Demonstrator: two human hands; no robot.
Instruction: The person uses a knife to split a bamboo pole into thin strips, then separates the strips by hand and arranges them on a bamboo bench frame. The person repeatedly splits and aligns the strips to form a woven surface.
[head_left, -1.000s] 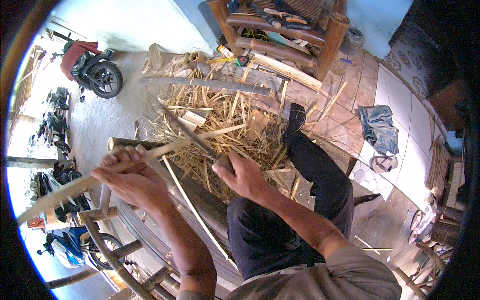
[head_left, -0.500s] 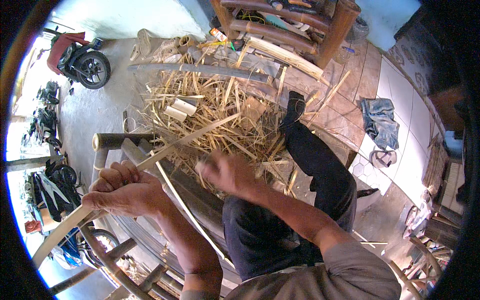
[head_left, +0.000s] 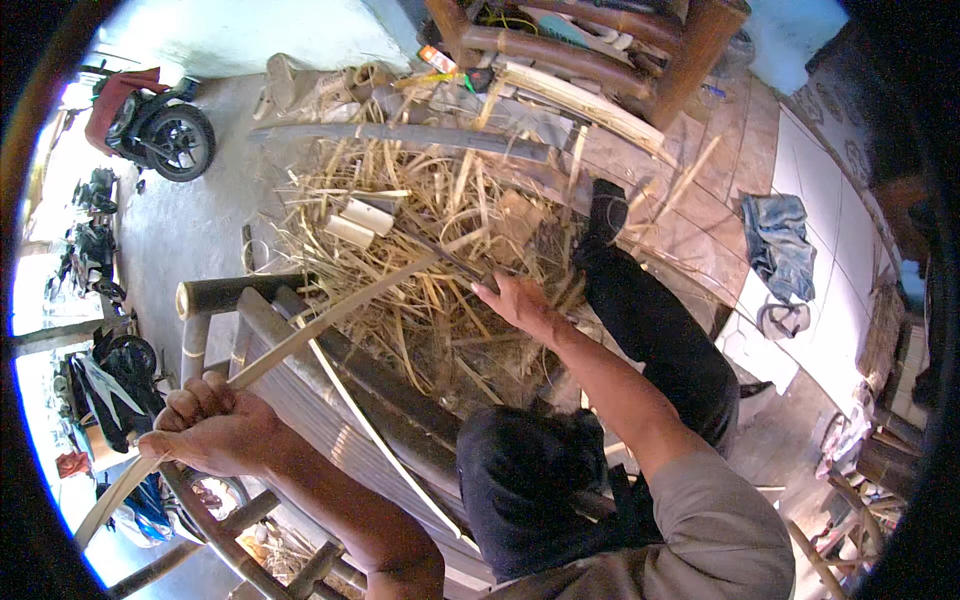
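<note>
My left hand is closed around a long, pale bamboo strip. The strip slants from the lower left edge up toward the middle, over a bamboo frame. At the strip's far end is my right hand, closed on what looks like a knife with a narrow dark blade. The blade points up and left and crosses the strip's tip; whether they touch I cannot tell. The knife's handle is hidden in my fingers. Below both hands' reach lies a heap of bamboo shavings.
A bamboo bench with a slatted seat stands at my left, another thin strip lying across it. Two short bamboo pieces rest on the shavings. Motorbikes stand far left. Jeans cloth lies at right, beyond my black-clad leg.
My right hand has moved right and forward, to the strip's far end, and the dark blade now shows clearly. My left hand has shifted left and down with the strip.
</note>
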